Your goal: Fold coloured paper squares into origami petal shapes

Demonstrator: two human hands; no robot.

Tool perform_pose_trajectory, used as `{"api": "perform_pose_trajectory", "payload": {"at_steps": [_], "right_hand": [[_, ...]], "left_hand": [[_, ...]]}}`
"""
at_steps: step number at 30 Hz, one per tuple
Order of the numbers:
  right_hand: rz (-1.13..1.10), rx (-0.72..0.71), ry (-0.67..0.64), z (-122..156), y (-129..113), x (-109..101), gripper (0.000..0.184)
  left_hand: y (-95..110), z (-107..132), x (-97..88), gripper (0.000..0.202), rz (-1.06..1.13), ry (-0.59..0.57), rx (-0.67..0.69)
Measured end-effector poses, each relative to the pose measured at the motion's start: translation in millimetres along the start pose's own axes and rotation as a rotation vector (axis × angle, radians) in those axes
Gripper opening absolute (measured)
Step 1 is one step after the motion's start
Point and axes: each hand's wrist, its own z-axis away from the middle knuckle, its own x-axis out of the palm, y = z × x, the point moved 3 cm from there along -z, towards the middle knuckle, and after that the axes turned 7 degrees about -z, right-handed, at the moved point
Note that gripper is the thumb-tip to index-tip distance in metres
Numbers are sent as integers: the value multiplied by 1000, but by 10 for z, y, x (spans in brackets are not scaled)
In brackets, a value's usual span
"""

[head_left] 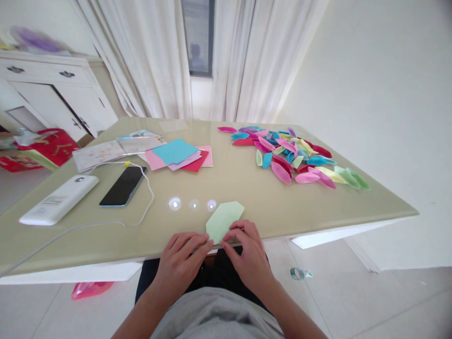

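Note:
A pale green sheet of folding paper [225,218] lies at the table's front edge, its corners folded in so it has a long six-sided outline. My left hand [185,259] pinches its lower left edge between thumb and fingertips. At its lower right edge, my right hand [247,254] grips the paper, thumb below and bent fingers above. Both hands are closed on the same sheet, close together. Beyond, to the right, spreads a pile of folded paper pieces [281,173] in pink, blue, red, yellow and green.
Flat coloured paper sheets [176,153] lie at the back left, beside printed packets [99,154]. A black phone [123,186], a white power bank [59,200] and a white cable [152,197] occupy the table's left side. A tape roll [297,273] is on the floor.

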Motion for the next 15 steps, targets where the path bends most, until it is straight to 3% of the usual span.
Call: {"api": "perform_pose_trajectory", "payload": {"at_steps": [9, 12, 15], "right_hand": [[-116, -60, -104, -14, -44, -41, 9], [-143, -105, -76, 68, -76, -43, 8], [-165, -123, -84, 162, -136, -74, 7]], "left_hand": [[42, -118, -30, 15, 73, -17, -197], [93, -34, -90, 11, 143, 60, -280], [176, 118, -137, 2, 306, 79, -457]]}}
